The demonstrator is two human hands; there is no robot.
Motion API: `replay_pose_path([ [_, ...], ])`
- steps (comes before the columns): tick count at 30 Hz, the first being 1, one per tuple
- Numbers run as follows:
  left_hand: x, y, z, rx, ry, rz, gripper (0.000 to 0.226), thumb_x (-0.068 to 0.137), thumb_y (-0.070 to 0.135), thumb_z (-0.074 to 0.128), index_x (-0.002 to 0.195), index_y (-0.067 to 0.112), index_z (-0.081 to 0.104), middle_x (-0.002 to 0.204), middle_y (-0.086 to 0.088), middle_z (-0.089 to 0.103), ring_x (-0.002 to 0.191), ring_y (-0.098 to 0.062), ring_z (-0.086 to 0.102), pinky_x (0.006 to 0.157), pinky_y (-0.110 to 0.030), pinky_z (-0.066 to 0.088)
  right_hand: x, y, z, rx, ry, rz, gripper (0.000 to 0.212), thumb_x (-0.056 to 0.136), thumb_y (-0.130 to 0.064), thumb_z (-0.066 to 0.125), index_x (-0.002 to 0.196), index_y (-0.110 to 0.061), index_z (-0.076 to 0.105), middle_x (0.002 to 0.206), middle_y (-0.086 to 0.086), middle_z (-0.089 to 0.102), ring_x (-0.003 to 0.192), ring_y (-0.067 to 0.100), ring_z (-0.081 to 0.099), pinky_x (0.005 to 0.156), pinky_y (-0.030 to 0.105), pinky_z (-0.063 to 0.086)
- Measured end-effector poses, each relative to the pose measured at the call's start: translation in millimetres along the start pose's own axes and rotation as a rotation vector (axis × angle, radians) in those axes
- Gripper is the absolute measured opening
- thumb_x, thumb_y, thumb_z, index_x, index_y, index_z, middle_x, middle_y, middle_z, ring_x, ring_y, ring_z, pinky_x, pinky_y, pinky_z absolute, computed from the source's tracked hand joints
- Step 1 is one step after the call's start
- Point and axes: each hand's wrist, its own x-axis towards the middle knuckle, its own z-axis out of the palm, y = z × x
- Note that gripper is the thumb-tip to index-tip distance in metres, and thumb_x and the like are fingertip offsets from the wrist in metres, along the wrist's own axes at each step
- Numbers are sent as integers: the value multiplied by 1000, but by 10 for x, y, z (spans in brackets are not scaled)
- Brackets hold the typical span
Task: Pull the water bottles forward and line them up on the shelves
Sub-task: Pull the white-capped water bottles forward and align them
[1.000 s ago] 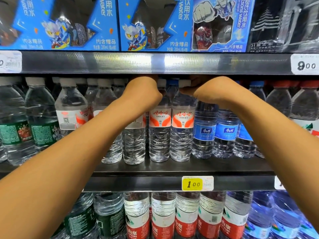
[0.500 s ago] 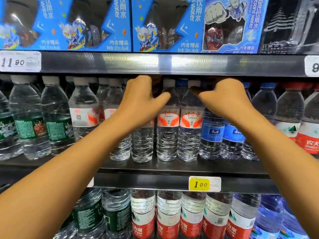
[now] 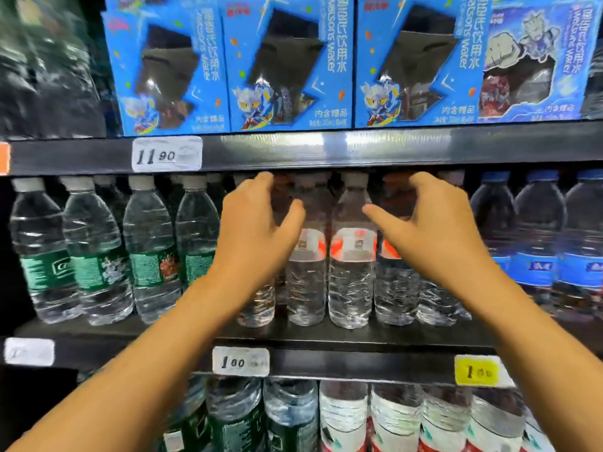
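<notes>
A: Head view: where are the hands?
B: Left hand (image 3: 257,230) and right hand (image 3: 434,223) reach, fingers spread, holding nothing, flanking the orange-labelled water bottles (image 3: 350,256) mid-shelf (image 3: 326,337).
A: Risk?
B: Probably toppling tightly packed neighbours, if pulled unevenly.

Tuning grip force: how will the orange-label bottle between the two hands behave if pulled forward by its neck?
The orange-label bottle looks full, so probably heavy for its size. Its thin ribbed clear wall would likely dent under squeeze. Tall and narrow on the shelf, it may tip if pulled high, though neighbours stand close beside it.
</notes>
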Motion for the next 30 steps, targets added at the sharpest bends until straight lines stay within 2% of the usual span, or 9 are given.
replay_pose_path([
  [4,131,-115,-18,29,-101,-14,30,84,35,60,84,4,59,79,-11,63,79,-29,56,68,-41,45,118,-179,113,-58,-11,44,42,79,-39,70,67,-4,50,60,9,47,71,32,51,59,34,27],
  [7,188,-98,2,53,-161,-45,40,80,33,62,59,9,38,56,-7,43,63,-29,41,48,-33,23,187,-247,173,-129,-48,93,53,78,-43,71,53,-9,39,50,5,37,58,27,42,47,30,23],
  [9,212,-52,22,67,-158,-52,47,79,33,64,54,11,30,51,-5,35,59,-29,36,46,-31,16,207,-271,222,-169,-76,114,56,76,-43,71,48,-9,37,46,6,36,52,27,42,45,29,21],
  [13,280,14,116,129,-238,-52,42,74,34,64,51,9,38,49,-6,41,54,-32,44,45,-29,24,243,-295,295,-236,-101,157,50,76,-41,67,49,-7,43,50,7,40,50,25,39,46,27,23],
  [16,312,44,193,181,-268,-48,36,72,29,64,52,9,42,49,-5,41,49,-26,43,44,-28,25,291,-316,326,-337,-185,147,49,81,-37,63,46,-10,42,50,7,41,56,29,43,51,28,28],
  [20,380,52,242,236,-338,-83,30,79,31,67,63,7,57,58,-10,52,58,-31,49,53,-30,34,345,-341,341,-394,-250,125,49,84,-36,62,47,-13,40,49,5,38,50,25,37,47,27,24],
  [23,480,35,171,297,-462,-171,45,84,32,67,52,10,43,52,-7,41,57,-32,42,47,-33,29,400,-315,252,-375,-347,131,49,87,-32,60,47,-12,38,49,5,36,48,18,30,45,28,19],
  [25,532,10,129,280,-532,-236,49,86,27,65,49,11,37,52,-12,40,59,-32,48,46,-34,32,441,-306,167,-379,-452,162,48,90,-29,55,49,-10,37,53,6,35,50,17,30,46,29,19],
  [30,514,-43,108,85,-531,-334,38,84,21,65,54,9,44,55,-5,43,52,-21,38,43,-25,28,466,-330,21,-325,-522,184,41,90,-24,54,55,-9,40,59,6,39,53,15,33,46,28,25],
])
